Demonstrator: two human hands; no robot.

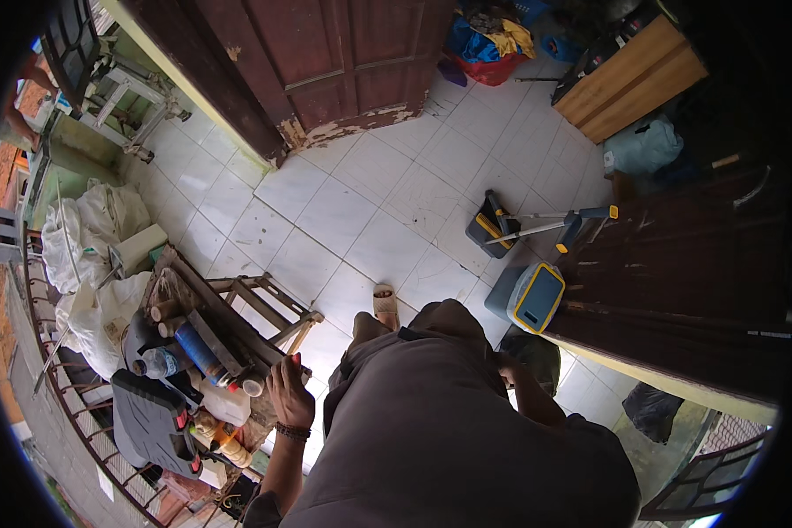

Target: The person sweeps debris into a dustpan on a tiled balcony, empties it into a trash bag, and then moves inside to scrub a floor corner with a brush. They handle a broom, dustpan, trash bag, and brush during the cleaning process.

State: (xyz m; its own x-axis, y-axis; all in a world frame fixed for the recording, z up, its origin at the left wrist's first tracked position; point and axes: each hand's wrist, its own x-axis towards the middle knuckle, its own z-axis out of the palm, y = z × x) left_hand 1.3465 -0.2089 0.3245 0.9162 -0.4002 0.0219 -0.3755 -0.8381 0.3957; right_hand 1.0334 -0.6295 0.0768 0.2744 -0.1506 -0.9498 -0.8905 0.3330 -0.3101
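Observation:
My left hand, with a beaded bracelet at the wrist, is closed beside the cluttered wooden bench. A small red tip shows above its fingers; the rest of what it holds is hidden. Nearest to it on the bench are a blue spray can, a plastic bottle and a black tool case. My right hand hangs at my right side by my thigh. My body and the dark surroundings hide most of its fingers.
A dustpan with a long handle and a grey bin with a yellow-edged lid stand on the tiled floor. Brown doors flank the doorway. White sacks lie at the left, and a red basin of cloths sits at the far end.

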